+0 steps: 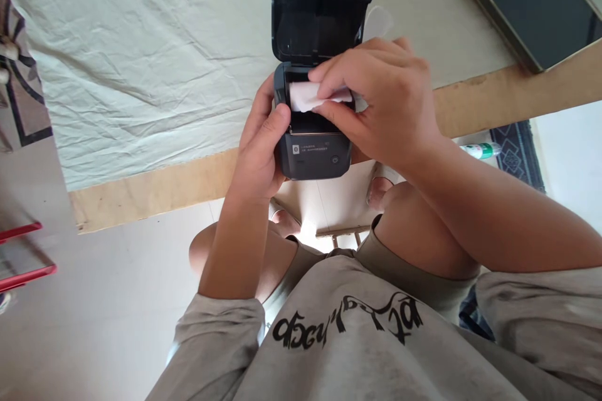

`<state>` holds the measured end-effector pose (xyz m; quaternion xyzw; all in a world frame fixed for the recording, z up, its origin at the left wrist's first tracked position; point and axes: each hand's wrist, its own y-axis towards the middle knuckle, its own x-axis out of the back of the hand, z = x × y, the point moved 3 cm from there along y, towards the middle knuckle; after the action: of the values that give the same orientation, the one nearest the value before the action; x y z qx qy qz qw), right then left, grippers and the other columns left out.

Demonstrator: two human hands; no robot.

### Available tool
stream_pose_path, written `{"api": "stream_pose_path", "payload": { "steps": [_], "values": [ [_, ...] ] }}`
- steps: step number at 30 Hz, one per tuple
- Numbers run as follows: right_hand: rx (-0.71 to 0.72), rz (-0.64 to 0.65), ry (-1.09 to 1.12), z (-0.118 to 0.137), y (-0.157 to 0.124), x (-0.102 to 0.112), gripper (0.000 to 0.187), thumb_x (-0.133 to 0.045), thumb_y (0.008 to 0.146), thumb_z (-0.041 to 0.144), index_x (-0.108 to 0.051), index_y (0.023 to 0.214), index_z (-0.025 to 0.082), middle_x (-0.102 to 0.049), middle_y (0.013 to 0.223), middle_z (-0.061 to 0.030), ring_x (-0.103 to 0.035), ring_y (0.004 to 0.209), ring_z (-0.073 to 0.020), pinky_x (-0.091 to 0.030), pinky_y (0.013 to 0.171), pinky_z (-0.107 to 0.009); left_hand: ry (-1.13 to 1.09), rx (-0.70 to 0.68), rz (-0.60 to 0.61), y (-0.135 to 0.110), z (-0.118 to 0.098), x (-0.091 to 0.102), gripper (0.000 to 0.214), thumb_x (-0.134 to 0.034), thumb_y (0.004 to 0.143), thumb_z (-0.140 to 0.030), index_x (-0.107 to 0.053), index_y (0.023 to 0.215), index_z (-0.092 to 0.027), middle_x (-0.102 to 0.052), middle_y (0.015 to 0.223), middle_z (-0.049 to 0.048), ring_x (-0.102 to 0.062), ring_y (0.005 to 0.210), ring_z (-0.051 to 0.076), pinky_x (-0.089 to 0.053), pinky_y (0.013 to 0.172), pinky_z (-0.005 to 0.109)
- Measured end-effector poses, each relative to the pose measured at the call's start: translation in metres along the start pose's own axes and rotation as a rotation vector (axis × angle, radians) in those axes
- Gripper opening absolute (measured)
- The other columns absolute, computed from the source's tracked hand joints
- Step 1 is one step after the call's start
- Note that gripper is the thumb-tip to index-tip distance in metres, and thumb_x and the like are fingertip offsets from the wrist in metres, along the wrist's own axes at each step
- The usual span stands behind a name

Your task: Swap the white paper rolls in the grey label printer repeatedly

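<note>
A small dark portable label printer is held at the table's front edge, its lid swung up and away from me. My left hand grips the printer's left side, thumb on the upper rim. Inside the compartment lies a white paper roll. My right hand pinches the paper between thumb and fingers, covering part of the roll. A power button and small printed text show on the printer's front face.
A dark phone-like device lies at the table's right. Pale cloth covers the table, with a bare wooden edge. A clear round piece sits beside the lid. A green-and-white tube is lower right; red bars stand at left.
</note>
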<state>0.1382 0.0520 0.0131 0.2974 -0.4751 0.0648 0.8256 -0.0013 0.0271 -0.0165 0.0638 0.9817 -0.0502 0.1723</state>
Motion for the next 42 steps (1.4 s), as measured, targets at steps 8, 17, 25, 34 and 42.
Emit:
{"api": "stream_pose_path", "payload": {
  "steps": [8, 17, 25, 34, 42],
  "values": [
    [0.177, -0.118, -0.060, 0.011, -0.013, 0.008, 0.011, -0.047, 0.081, 0.026, -0.054, 0.072, 0.022, -0.065, 0.079, 0.0067, -0.056, 0.080, -0.0103, -0.036, 0.072, -0.029, -0.090, -0.034, 0.057, 0.003, 0.004, 0.004, 0.036, -0.053, 0.080, -0.040, -0.047, 0.112, -0.023, -0.059, 0.104, 0.0030, -0.043, 0.121, 0.026, -0.043, 0.096, 0.038],
    [0.331, -0.113, 0.174, 0.012, -0.024, 0.012, 0.011, -0.054, 0.077, 0.034, -0.054, 0.080, 0.023, -0.064, 0.089, 0.0050, -0.055, 0.082, -0.0114, -0.039, 0.074, -0.030, 0.058, -0.028, 0.117, 0.002, 0.008, 0.011, 0.063, -0.069, 0.062, -0.023, -0.042, 0.118, -0.030, -0.055, 0.108, 0.0016, -0.057, 0.100, 0.024, -0.048, 0.074, 0.030],
    [0.028, -0.233, 0.288, -0.008, -0.012, 0.033, 0.050, -0.052, 0.074, 0.027, -0.036, 0.118, 0.009, -0.045, 0.123, -0.0105, -0.048, 0.111, -0.0149, -0.043, 0.089, -0.027, 0.106, -0.056, 0.176, 0.004, 0.010, 0.013, 0.072, -0.071, 0.056, -0.024, -0.041, 0.121, -0.028, -0.050, 0.119, 0.0055, -0.054, 0.102, 0.027, -0.049, 0.073, 0.034],
    [0.210, -0.262, 0.241, 0.000, -0.020, 0.028, 0.019, -0.046, 0.079, 0.031, -0.054, 0.090, 0.018, -0.062, 0.093, -0.0028, -0.057, 0.089, -0.0158, -0.041, 0.085, -0.035, 0.095, -0.070, 0.191, 0.005, 0.013, 0.017, 0.069, -0.075, 0.055, -0.030, -0.043, 0.116, -0.028, -0.054, 0.105, 0.0042, -0.057, 0.100, 0.027, -0.050, 0.071, 0.033],
    [0.090, -0.098, 0.441, 0.007, -0.024, 0.014, 0.025, -0.053, 0.078, 0.034, -0.052, 0.095, 0.016, -0.049, 0.099, -0.0075, -0.049, 0.095, -0.0134, -0.049, 0.074, -0.026, 0.094, -0.099, 0.067, -0.001, 0.008, 0.010, 0.040, -0.068, 0.067, -0.035, -0.050, 0.101, -0.024, -0.057, 0.094, 0.0017, -0.059, 0.092, 0.020, -0.051, 0.071, 0.030]
  ]
}}
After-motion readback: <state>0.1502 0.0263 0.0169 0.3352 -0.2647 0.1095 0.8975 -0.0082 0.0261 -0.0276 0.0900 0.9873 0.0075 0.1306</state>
